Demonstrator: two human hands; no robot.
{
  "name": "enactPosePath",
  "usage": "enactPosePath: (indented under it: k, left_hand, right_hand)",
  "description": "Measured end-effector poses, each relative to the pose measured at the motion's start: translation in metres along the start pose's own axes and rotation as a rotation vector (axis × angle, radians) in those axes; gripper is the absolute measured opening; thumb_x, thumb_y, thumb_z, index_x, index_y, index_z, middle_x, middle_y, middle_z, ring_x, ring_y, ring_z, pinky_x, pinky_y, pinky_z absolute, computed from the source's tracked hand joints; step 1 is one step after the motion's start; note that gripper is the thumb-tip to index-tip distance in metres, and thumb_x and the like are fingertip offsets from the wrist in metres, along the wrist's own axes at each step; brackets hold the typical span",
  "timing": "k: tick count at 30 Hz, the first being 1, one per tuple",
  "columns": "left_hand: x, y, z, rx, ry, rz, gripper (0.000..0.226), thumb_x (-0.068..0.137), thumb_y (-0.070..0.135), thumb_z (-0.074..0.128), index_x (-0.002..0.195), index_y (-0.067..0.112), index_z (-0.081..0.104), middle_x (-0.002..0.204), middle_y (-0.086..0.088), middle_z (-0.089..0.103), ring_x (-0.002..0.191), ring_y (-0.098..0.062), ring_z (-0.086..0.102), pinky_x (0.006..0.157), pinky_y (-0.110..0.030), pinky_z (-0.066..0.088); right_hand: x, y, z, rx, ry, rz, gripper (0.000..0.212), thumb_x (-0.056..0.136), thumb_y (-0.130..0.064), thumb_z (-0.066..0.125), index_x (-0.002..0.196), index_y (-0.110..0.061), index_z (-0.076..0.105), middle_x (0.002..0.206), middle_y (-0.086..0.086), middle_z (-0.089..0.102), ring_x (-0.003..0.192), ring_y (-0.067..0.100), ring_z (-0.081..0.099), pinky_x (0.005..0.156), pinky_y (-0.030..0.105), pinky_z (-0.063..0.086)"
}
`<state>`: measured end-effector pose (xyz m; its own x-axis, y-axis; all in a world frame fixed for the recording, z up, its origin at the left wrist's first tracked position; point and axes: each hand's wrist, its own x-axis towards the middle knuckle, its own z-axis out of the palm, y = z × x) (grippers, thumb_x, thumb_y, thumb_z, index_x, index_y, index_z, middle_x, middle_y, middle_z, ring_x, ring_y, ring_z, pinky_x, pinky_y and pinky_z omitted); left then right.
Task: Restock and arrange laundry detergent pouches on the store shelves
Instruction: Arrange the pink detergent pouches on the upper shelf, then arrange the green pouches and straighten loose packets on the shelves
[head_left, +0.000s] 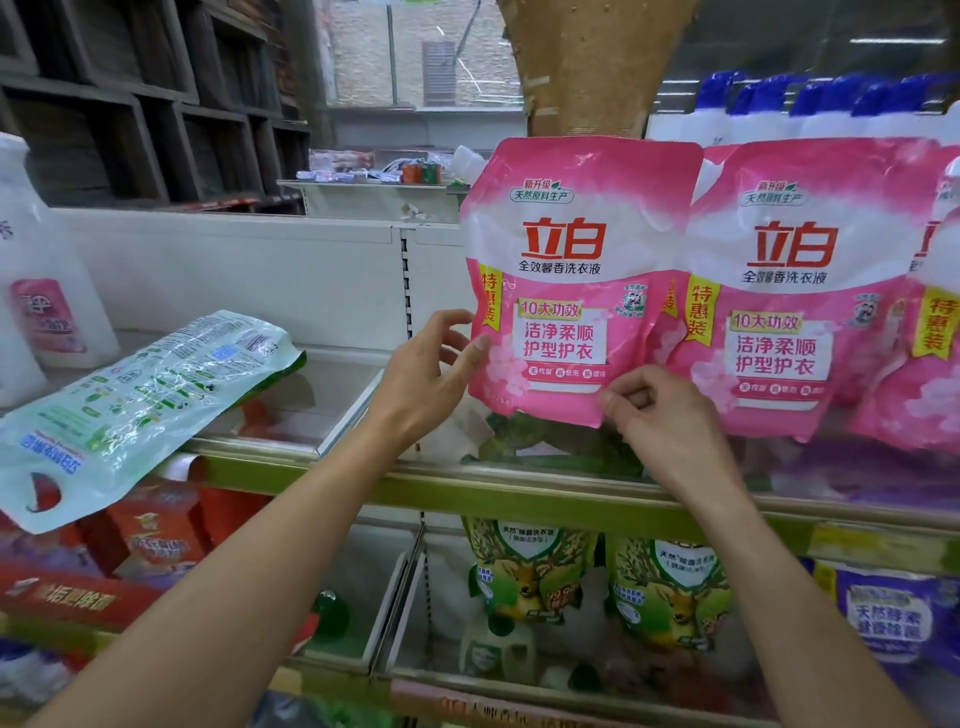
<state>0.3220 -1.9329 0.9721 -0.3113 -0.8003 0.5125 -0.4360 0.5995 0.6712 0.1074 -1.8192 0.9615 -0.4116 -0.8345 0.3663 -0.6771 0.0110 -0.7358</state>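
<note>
A pink detergent pouch (566, 275) stands upright on the upper shelf (519, 493), leftmost in a row of like pink pouches (789, 291). My left hand (431, 374) pinches its lower left edge, thumb on the front. My right hand (660, 415) grips its bottom right corner with curled fingers. A white and green pouch (140, 400) lies flat on its back to the left, hanging over the shelf's front edge.
White bottles (41, 291) stand at the far left. Blue-capped bottles (810, 104) line up behind the pink row. Below are green deer-print pouches (530, 566), a purple pouch (883, 618) and orange pouches (156, 530). A brown pillar (592, 62) rises behind.
</note>
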Motion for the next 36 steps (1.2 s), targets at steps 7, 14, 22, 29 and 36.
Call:
enactPosePath:
  k: [7, 14, 22, 29, 36]
  left_hand:
    - [-0.032, 0.004, -0.016, 0.071, 0.086, 0.052, 0.041, 0.100, 0.044, 0.055, 0.134, 0.021, 0.057, 0.106, 0.009, 0.066, 0.096, -0.008, 0.066, 0.085, -0.034, 0.058]
    - [-0.057, -0.005, -0.024, 0.006, 0.128, 0.007, 0.032, 0.101, 0.037, 0.058, 0.130, 0.023, 0.061, 0.104, 0.015, 0.066, 0.098, -0.002, 0.065, 0.085, -0.026, 0.057]
    - [-0.070, -0.027, -0.065, 0.054, 0.200, 0.010, 0.029, 0.100, 0.029, 0.062, 0.128, 0.023, 0.064, 0.104, 0.014, 0.068, 0.099, 0.004, 0.064, 0.081, -0.010, 0.050]
    - [-0.077, -0.067, -0.129, 0.130, 0.252, -0.025, 0.026, 0.097, 0.018, 0.064, 0.122, 0.021, 0.068, 0.105, 0.006, 0.071, 0.100, -0.009, 0.067, 0.091, -0.030, 0.054]
    - [-0.075, -0.111, -0.205, 0.249, 0.252, -0.091, 0.025, 0.097, 0.023, 0.063, 0.121, 0.025, 0.068, 0.116, 0.004, 0.068, 0.109, -0.011, 0.061, 0.099, -0.038, 0.050]
  right_hand:
    - [-0.009, -0.014, 0.001, 0.080, -0.211, -0.193, 0.003, 0.096, -0.026, 0.064, 0.095, -0.028, 0.067, 0.088, -0.008, 0.068, 0.084, 0.007, 0.065, 0.075, 0.020, 0.053]
    - [-0.015, -0.028, 0.014, 0.081, -0.360, -0.320, 0.006, 0.095, -0.028, 0.065, 0.097, -0.030, 0.071, 0.088, -0.013, 0.070, 0.082, -0.005, 0.064, 0.076, 0.016, 0.048]
    - [-0.014, -0.064, 0.060, 0.047, -0.487, -0.442, 0.017, 0.096, -0.031, 0.064, 0.112, -0.032, 0.069, 0.103, -0.018, 0.069, 0.097, -0.005, 0.063, 0.088, 0.022, 0.054]
    - [-0.014, -0.113, 0.129, 0.056, -0.528, -0.560, 0.026, 0.091, -0.031, 0.069, 0.115, -0.038, 0.067, 0.116, -0.022, 0.062, 0.109, 0.000, 0.058, 0.096, 0.034, 0.053]
    - [-0.011, -0.168, 0.192, -0.011, -0.513, -0.680, 0.047, 0.087, -0.025, 0.072, 0.132, -0.032, 0.058, 0.135, -0.019, 0.052, 0.128, 0.000, 0.043, 0.112, 0.032, 0.038]
